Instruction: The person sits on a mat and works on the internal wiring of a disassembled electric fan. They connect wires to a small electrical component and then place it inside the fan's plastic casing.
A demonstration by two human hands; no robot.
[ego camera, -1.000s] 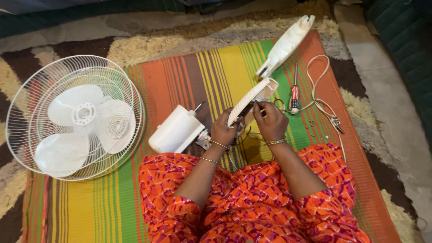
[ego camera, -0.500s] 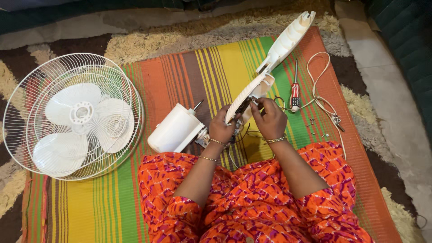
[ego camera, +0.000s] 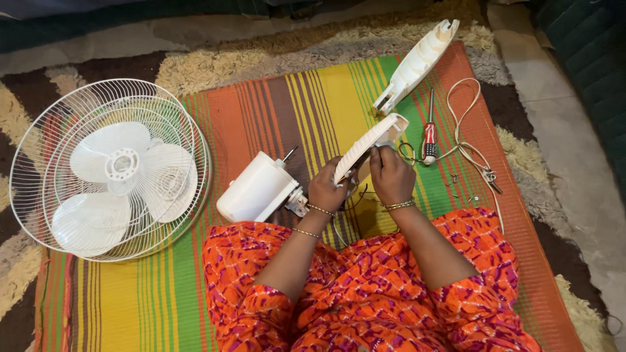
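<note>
Slightly lifted since before, the curved white plastic fan housing (ego camera: pixel 370 141) sits pinched in my left hand (ego camera: pixel 326 189); right hand (ego camera: pixel 390 176) fingers grip its inside.

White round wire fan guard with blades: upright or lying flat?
Lying flat: the white round wire fan guard rests face-up on the striped mat, white blades inside.

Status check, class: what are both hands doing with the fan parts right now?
Left hand and right hand grip white stand cover. Motor housing beside left hand. Screwdriver right, untouched.
</note>
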